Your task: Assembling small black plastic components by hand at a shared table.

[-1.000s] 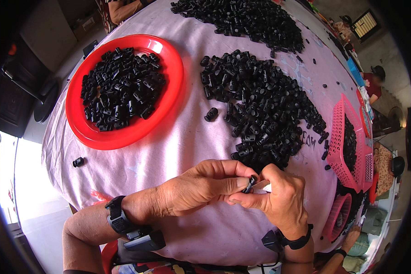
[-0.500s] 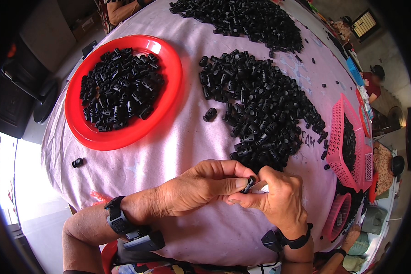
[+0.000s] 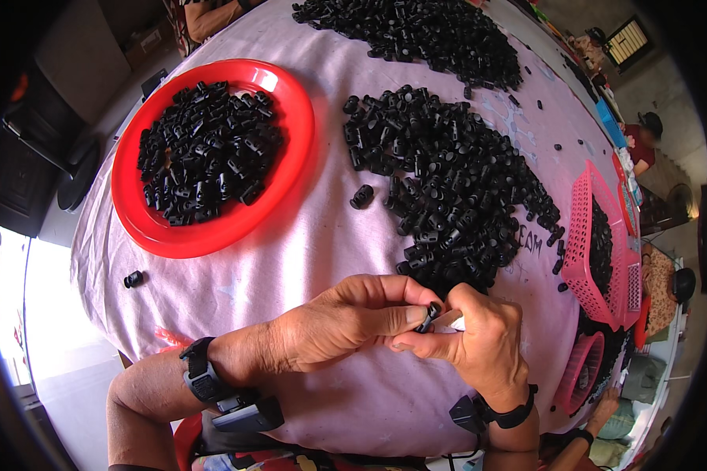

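Near the table's front edge, my two hands meet in front of a heap of black cord locks (image 3: 448, 188). My left hand (image 3: 338, 326) pinches one small black cord lock (image 3: 429, 316) between thumb and forefinger. Fingers of my right hand (image 3: 483, 337) are closed close against it, around a small pale piece (image 3: 452, 323) mostly hidden in the grip; its kind I cannot make out. To the left of the heap lies a single loose cord lock (image 3: 361, 196). Another loose one (image 3: 134, 279) rests farther left, below the red plate.
A round red plate (image 3: 301, 157) full of cord locks stands at the left on the pink cloth (image 3: 243, 314). Behind the heap is a second heap (image 3: 424, 35). Pink baskets (image 3: 580, 259) line the right side. Other people (image 3: 644, 141) sit around the table.
Almost nothing has moved. My right hand has shifted very slightly at the cord lock, while my left hand keeps its pinch in the same place.
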Motion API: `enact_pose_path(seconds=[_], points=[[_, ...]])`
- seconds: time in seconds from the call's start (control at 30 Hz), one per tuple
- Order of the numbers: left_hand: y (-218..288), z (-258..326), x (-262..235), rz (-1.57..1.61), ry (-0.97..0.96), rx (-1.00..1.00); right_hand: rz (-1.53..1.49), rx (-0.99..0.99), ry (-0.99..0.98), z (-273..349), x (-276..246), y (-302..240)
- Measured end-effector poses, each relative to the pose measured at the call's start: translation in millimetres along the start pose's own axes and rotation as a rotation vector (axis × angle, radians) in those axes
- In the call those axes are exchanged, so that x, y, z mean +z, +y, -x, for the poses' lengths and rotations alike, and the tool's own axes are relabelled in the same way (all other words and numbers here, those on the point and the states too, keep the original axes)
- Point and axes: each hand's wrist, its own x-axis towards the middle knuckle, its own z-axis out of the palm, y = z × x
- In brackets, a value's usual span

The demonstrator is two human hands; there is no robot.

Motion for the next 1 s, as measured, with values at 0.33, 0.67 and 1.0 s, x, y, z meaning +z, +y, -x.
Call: enact_pose_path(seconds=[0.33,0.67,1.0], points=[[-1.9,-0.7,-1.6,0.010,-0.013,0.021,0.009,0.018,-0.007,0.6,0.6,-0.1],[0.5,1.2,0.9,0.000,0.004,0.029,0.032,-0.005,-0.041,0.2,-0.7,-1.0],[-0.9,-1.4,-0.5,0.011,-0.017,0.021,0.000,0.012,0.000,0.4,0.7,0.9]])
